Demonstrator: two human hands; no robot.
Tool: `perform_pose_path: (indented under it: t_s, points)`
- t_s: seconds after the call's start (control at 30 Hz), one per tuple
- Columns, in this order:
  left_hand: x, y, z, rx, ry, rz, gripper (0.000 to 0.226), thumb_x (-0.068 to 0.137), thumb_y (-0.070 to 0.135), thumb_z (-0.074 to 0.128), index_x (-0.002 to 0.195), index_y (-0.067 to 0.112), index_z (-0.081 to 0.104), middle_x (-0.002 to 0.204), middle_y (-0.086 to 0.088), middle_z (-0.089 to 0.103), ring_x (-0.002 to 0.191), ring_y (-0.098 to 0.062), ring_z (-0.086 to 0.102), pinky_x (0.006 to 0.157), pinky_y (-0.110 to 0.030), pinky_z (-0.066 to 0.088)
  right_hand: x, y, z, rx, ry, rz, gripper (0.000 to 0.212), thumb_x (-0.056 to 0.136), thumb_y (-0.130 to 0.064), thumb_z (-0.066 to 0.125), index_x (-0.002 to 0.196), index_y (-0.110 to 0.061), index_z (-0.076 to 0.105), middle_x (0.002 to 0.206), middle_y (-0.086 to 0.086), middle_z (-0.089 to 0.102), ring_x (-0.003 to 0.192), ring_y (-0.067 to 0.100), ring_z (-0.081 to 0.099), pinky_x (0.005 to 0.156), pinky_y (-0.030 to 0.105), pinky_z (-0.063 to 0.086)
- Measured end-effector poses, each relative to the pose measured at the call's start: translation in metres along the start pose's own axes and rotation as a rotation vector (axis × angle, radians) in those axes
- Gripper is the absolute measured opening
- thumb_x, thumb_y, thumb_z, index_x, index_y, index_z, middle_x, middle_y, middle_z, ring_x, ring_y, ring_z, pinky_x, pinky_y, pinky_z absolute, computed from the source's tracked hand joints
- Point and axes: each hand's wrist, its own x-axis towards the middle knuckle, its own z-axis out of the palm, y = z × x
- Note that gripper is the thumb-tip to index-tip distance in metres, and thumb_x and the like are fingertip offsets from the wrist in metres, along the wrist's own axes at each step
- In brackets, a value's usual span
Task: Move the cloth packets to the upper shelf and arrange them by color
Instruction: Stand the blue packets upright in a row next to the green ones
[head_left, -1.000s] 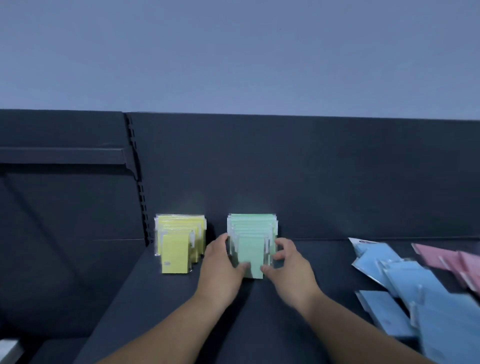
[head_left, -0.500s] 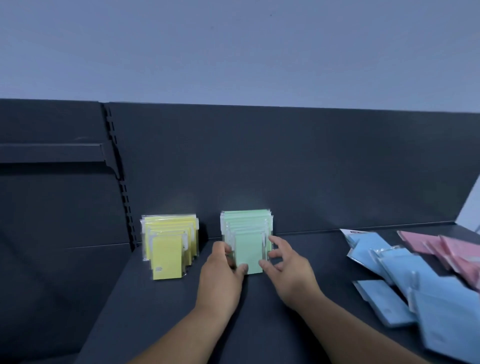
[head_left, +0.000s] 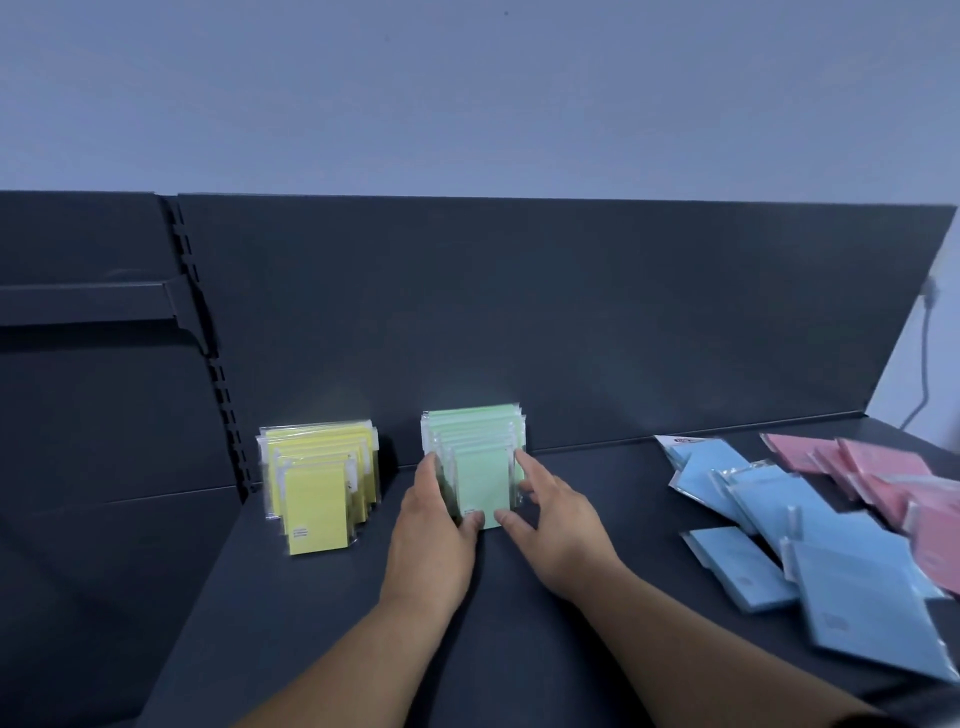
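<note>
Fingers (head_left: 529, 468) of my left hand (head_left: 435, 527) and right hand (head_left: 558, 525) lie nearly straight, pressing both sides of the green packets (head_left: 480, 480) standing at the back of the shelf (head_left: 613, 483), thumbs in front. I'd squeeze evenly, keeping them upright and square, apart from the yellow packets (head_left: 317, 501).

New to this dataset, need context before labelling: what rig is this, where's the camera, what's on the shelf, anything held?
No machine here: a person works with two bare hands. The single view comes from a wide-angle camera worn on their head, looking forward and down. On the dark shelf stand two upright stacks of cloth packets: the yellow stack on the left and the green stack beside it, apart. On the right, blue packets and pink packets lie loose and overlapping. The left hand and right hand bracket the green stack, fingers against its sides, thumbs at its front lower edge. Nothing is lifted; the stack rests on the shelf.
</note>
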Motion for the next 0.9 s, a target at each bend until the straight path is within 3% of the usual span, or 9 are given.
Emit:
perform_pose_path:
  t_s: [0.17, 0.3, 0.4, 0.5, 0.6, 0.67, 0.77, 0.83, 0.9]
  points:
    - [0.0, -0.002, -0.002, -0.006, 0.005, 0.006, 0.081, 0.083, 0.027, 0.071, 0.147, 0.023, 0.022, 0.138, 0.002, 0.046, 0.126, -0.016, 0.044, 0.095, -0.025, 0.036, -0.003, -0.002, -0.007, 0.12, -0.02, 0.033, 0.08, 0.084, -0.036, 0.069, 0.149, -0.041, 0.021, 0.127, -0.009, 0.056, 0.121, 0.009, 0.051, 0.103, 0.027, 0.041]
    - [-0.002, -0.001, -0.004, -0.038, 0.053, 0.021, 0.09, 0.077, 0.03, 0.077, 0.147, 0.018, 0.023, 0.139, -0.004, 0.044, 0.128, -0.018, 0.042, 0.099, -0.029, 0.035, -0.007, 0.007, -0.021, 0.196, -0.072, 0.112, 0.09, 0.081, -0.037, 0.074, 0.152, -0.033, 0.018, 0.136, -0.006, 0.051, 0.126, 0.01, 0.048, 0.107, 0.028, 0.039]
    - [-0.007, 0.005, -0.007, -0.004, 0.086, 0.051, 0.094, 0.077, 0.031, 0.078, 0.149, 0.015, 0.019, 0.145, -0.006, 0.035, 0.134, -0.019, 0.034, 0.107, -0.032, 0.031, -0.008, 0.015, -0.04, 0.21, -0.103, 0.144, 0.089, 0.08, -0.041, 0.073, 0.151, -0.033, 0.019, 0.135, -0.005, 0.05, 0.12, 0.011, 0.051, 0.097, 0.026, 0.045]
    - [-0.012, 0.018, -0.009, 0.109, 0.175, 0.185, 0.086, 0.08, 0.031, 0.075, 0.147, 0.014, 0.025, 0.147, -0.004, 0.032, 0.136, -0.018, 0.026, 0.111, -0.033, 0.026, -0.004, 0.024, -0.074, 0.196, -0.059, 0.14, 0.076, 0.082, -0.041, 0.072, 0.145, -0.033, 0.031, 0.123, -0.009, 0.053, 0.101, 0.007, 0.057, 0.074, 0.018, 0.046]
    - [-0.014, 0.046, -0.004, 0.173, 0.232, 0.375, 0.067, 0.084, 0.03, 0.07, 0.141, 0.014, 0.038, 0.147, 0.0, 0.033, 0.136, -0.015, 0.027, 0.113, -0.03, 0.023, 0.003, 0.042, -0.12, 0.13, 0.046, 0.143, 0.059, 0.082, -0.035, 0.073, 0.135, -0.028, 0.047, 0.111, -0.01, 0.056, 0.092, 0.009, 0.056, 0.076, 0.02, 0.044]
    - [-0.015, 0.07, 0.008, 0.163, 0.197, 0.469, 0.052, 0.085, 0.028, 0.068, 0.131, 0.017, 0.048, 0.142, 0.006, 0.038, 0.133, -0.011, 0.032, 0.109, -0.024, 0.024, 0.007, 0.059, -0.153, 0.036, 0.096, 0.166, 0.054, 0.08, -0.033, 0.075, 0.129, -0.027, 0.053, 0.117, -0.007, 0.061, 0.096, 0.011, 0.058, 0.078, 0.019, 0.04]
    - [-0.021, 0.102, 0.043, 0.139, 0.038, 0.464, 0.042, 0.087, 0.03, 0.065, 0.126, 0.022, 0.052, 0.131, 0.011, 0.044, 0.124, -0.008, 0.043, 0.101, -0.016, 0.029, 0.007, 0.093, -0.196, -0.211, -0.036, 0.279, 0.078, 0.069, -0.047, 0.08, 0.137, -0.028, 0.046, 0.135, -0.003, 0.055, 0.117, 0.016, 0.054, 0.087, 0.024, 0.043]
    - [-0.024, 0.118, 0.072, 0.122, -0.082, 0.316, 0.047, 0.088, 0.036, 0.062, 0.131, 0.025, 0.046, 0.132, 0.011, 0.045, 0.12, -0.008, 0.047, 0.099, -0.019, 0.035, 0.005, 0.115, -0.214, -0.391, -0.254, 0.335, 0.108, 0.056, -0.061, 0.082, 0.146, -0.028, 0.034, 0.148, -0.002, 0.041, 0.131, 0.022, 0.045, 0.103, 0.035, 0.042]
    - [-0.022, 0.132, 0.1, 0.138, -0.19, 0.133, 0.055, 0.089, 0.042, 0.059, 0.138, 0.026, 0.04, 0.139, 0.007, 0.045, 0.123, -0.01, 0.047, 0.101, -0.025, 0.038, 0.006, 0.133, -0.222, -0.415, -0.365, 0.32, 0.119, 0.052, -0.065, 0.083, 0.15, -0.026, 0.028, 0.153, -0.003, 0.034, 0.136, 0.022, 0.04, 0.109, 0.037, 0.037]
